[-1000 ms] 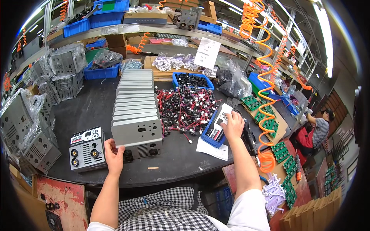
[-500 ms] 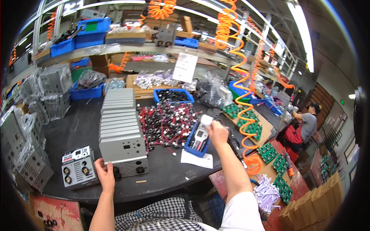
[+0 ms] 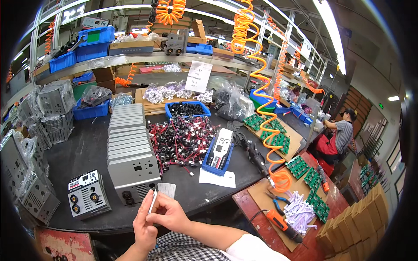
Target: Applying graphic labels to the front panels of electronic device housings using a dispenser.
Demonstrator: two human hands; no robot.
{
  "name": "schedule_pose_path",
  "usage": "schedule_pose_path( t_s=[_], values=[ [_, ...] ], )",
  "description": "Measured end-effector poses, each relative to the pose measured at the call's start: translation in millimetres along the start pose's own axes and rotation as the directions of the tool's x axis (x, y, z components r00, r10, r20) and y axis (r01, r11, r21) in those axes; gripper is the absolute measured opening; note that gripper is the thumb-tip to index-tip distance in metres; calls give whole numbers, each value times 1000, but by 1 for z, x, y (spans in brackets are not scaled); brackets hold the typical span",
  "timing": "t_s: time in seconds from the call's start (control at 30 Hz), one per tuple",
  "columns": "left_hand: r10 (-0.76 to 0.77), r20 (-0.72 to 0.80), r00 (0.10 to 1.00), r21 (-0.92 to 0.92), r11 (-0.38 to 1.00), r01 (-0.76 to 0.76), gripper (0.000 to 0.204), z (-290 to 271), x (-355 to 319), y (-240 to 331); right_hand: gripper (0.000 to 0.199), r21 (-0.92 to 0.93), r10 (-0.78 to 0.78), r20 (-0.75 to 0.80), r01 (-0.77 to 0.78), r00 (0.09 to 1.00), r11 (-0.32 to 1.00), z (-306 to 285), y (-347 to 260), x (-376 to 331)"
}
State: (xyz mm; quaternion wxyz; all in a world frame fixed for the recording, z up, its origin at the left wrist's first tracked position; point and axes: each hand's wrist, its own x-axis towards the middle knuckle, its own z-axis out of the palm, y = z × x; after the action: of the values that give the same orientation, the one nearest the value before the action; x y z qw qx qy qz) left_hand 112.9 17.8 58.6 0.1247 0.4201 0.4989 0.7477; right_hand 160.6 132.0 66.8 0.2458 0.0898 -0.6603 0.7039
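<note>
Both hands meet at the near edge of the dark workbench (image 3: 82, 152), just in front of the row of grey sheet-metal housings (image 3: 130, 148) stacked face to face. The left hand (image 3: 143, 224) and the right hand (image 3: 172, 213) together pinch a thin white rectangular label strip (image 3: 153, 201), held edge-on and tilted; fingers of both hands are closed on it, thumbs touching its lower part. The strip sits just below the front housing's panel, which shows a rectangular cut-out and two round black sockets.

Just right of the front housing, touching the table, lies a small grey label sheet (image 3: 167, 189), directly above the right hand. Left of the housings stands a single small grey unit with a printed front panel and two round connectors (image 3: 88, 200). Right of the housings: a heap of red and black wire leads with white plugs (image 3: 183, 137), then a narrow blue plastic tray holding white printed panels (image 3: 219, 151), resting on a white paper sheet (image 3: 217, 178). Further right, an orange coiled air hose (image 3: 265, 113) hangs down.
</note>
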Motion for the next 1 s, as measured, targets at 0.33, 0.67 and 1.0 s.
schedule_pose_path(
  t_s=[0.33, 0.67, 1.0],
  values=[
    [-8, 84, 996, -90, 996, 16, 104, -10, -6, 0, 14, 357, 270, 75, -279, 960, 891, -1, 6, -2],
    [-173, 92, 981, -77, 981, 180, 79, -20, -6, -9, 15, -341, 1, -15, -6, 1000, 940, -4, -1, 2],
    [-403, -570, 716, -495, 864, 92, 21, -69, 28, -27, 11, -753, -273, -506, -264, 818, 603, -142, 39, -22]
  ],
)
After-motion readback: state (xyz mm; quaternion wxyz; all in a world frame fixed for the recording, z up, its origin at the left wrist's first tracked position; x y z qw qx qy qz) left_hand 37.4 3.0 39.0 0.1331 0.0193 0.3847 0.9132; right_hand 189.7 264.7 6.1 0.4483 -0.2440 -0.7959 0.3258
